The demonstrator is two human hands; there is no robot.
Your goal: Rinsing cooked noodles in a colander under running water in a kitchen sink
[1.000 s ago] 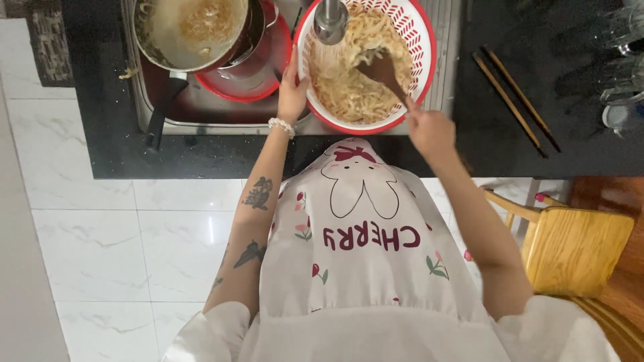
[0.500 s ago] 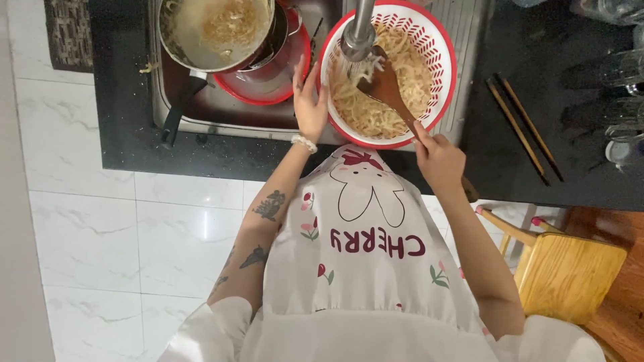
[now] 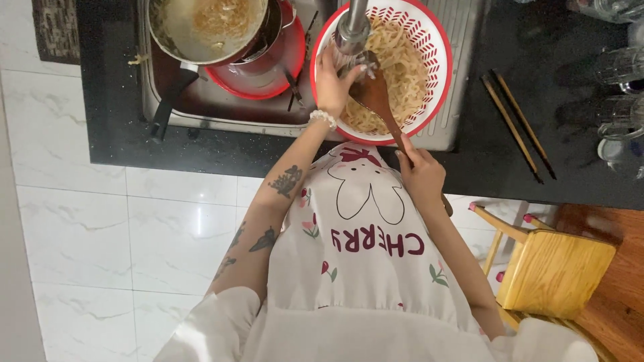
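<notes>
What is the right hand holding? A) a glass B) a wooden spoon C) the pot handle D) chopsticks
B: the right hand grips the handle of the wooden spoon, whose bowl sits in the noodles in the red-and-white colander; the chopsticks lie untouched on the counter.

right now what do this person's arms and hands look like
Both arms are bare below rolled white sleeves. The left forearm carries several dark tattoos, and a white beaded bracelet circles the wrist below the left hand. The right hand wears nothing visible.
</notes>
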